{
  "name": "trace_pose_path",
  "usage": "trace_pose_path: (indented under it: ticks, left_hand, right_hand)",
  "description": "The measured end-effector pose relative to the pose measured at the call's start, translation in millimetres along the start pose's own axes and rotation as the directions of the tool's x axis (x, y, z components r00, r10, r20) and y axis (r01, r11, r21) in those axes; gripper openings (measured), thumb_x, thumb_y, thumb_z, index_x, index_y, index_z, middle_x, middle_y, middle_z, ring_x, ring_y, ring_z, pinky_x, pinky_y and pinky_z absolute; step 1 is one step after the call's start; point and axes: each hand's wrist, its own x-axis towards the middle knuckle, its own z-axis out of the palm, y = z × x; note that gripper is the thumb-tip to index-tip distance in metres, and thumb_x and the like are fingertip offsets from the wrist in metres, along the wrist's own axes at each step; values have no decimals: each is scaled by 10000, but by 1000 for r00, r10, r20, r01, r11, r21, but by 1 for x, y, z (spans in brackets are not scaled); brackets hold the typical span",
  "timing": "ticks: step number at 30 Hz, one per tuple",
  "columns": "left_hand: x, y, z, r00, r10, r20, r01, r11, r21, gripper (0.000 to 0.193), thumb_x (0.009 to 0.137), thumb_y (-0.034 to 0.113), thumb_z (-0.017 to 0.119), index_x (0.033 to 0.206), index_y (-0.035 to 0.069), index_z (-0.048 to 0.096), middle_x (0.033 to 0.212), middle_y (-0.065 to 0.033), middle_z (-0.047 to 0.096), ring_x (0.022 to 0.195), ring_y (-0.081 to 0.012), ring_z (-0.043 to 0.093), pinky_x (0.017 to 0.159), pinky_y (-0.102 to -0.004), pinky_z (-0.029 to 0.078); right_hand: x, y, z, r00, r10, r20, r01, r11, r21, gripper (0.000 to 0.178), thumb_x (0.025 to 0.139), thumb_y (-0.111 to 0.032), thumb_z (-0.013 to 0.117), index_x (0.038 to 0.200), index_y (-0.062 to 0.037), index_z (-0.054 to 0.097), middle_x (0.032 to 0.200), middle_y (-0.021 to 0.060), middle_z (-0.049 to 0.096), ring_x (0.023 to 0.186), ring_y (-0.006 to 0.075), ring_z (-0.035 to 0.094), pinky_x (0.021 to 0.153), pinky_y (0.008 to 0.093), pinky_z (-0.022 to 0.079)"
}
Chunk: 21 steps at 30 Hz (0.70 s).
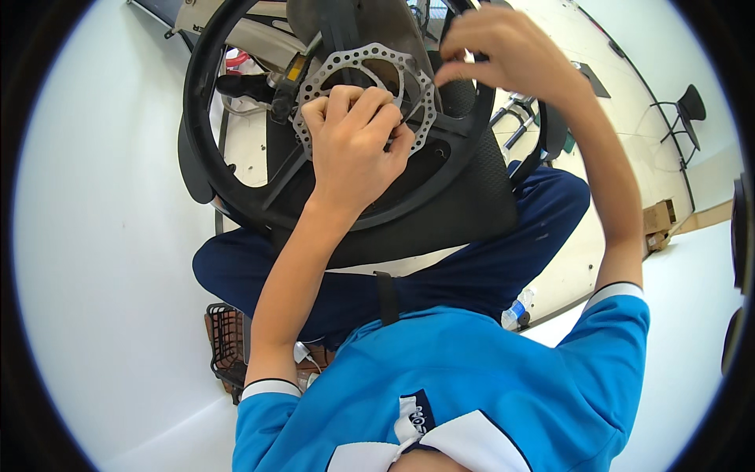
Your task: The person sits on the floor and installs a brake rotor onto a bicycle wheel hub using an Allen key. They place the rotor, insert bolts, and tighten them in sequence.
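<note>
A black spoked wheel [200,102] lies in front of me with a silver perforated brake disc [429,110] at its middle. Over the disc's centre, my left hand [354,145] is closed, its fingers curled down and the thumb at the inner edge. Whatever the fingertips grip there is hidden by the hand. My right hand [499,51] is raised above the wheel's far right rim. Its thumb stands apart from the bent fingers, and I see nothing between them.
A black textured surface [480,204] supports the wheel above my legs. A black part with a yellow patch [295,69] sits left of the disc. Around are a black basket [226,338], a plastic bottle [516,308], a cardboard box [659,216] and a black chair [692,106].
</note>
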Motion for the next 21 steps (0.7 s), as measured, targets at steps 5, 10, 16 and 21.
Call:
trace_pose_path:
  ticks: [5,10,16,21]
  left_hand:
    - [-4,0,2,1000,-4,14,4,1000,-9,142,655,76,746,738,107,635,923,44,645,911,-185,567,832,-376,336]
    - [-7,1,0,1000,-14,26,15,1000,-14,141,645,64,740,735,97,637,925,36,656,930,-186,581,847,-373,335]
    - [2,1,-10,991,-40,124,56,990,-126,113,684,57,743,751,82,655,910,17,643,963,-205,581,872,-383,322]
    - [31,13,-99,1000,21,-1,-20,945,-326,406,627,46,849,1024,45,767,951,-109,689,871,-265,640,766,-345,531]
  right_hand:
    - [-50,-24,42,962,129,-240,-142,989,-40,303,820,-341,793,803,-42,740,713,40,652,655,203,636,610,331,513]
    - [-65,-61,73,839,371,-399,-367,926,89,243,784,-266,834,814,-44,741,723,34,656,654,194,623,602,315,503]
    - [-65,-67,68,817,485,-310,-432,873,227,248,804,-222,840,809,-21,696,730,59,615,676,209,588,611,319,481]
    - [-46,-76,65,831,451,-326,-369,885,284,496,795,-386,849,672,-28,528,659,66,511,616,229,492,560,349,390]
